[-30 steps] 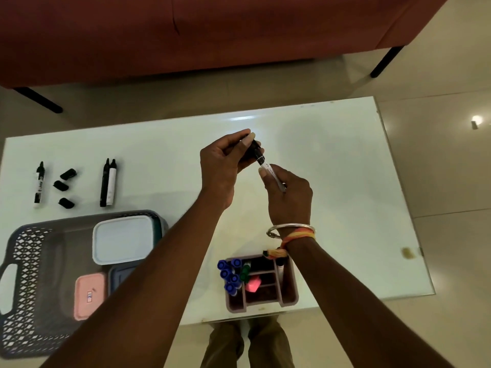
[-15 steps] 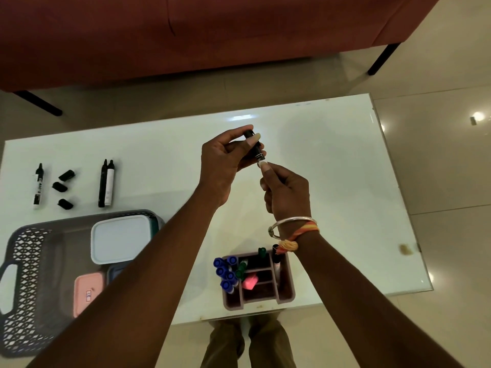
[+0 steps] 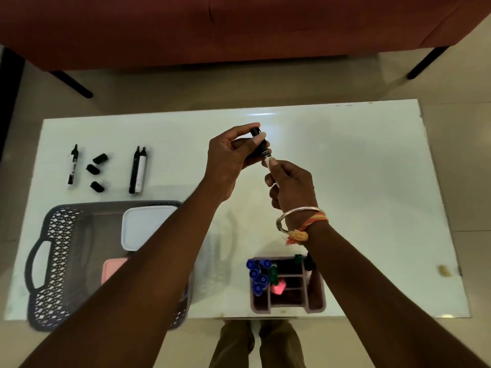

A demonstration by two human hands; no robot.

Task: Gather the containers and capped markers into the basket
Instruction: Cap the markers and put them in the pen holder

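Note:
Above the middle of the white table (image 3: 358, 181), my left hand (image 3: 228, 160) pinches a black cap (image 3: 259, 143) and my right hand (image 3: 288, 183) grips a white marker (image 3: 266, 162); the cap sits over the marker's tip. At far left lie one uncapped marker (image 3: 72, 167), three loose black caps (image 3: 95, 170) and two uncapped markers (image 3: 138, 170) side by side. The grey basket (image 3: 57, 264) at front left holds a white-lidded container (image 3: 143, 227) and a pink-lidded container (image 3: 113, 266), both partly hidden by my left arm.
A brown desk organiser (image 3: 288, 304) stands at the table's front edge with several blue-capped markers, green ones and a pink item. A red sofa (image 3: 212, 27) stands beyond the table. My legs show below the front edge.
The cap and marker have come together: one second ago the marker's tip was bare between my hands, now the cap covers it.

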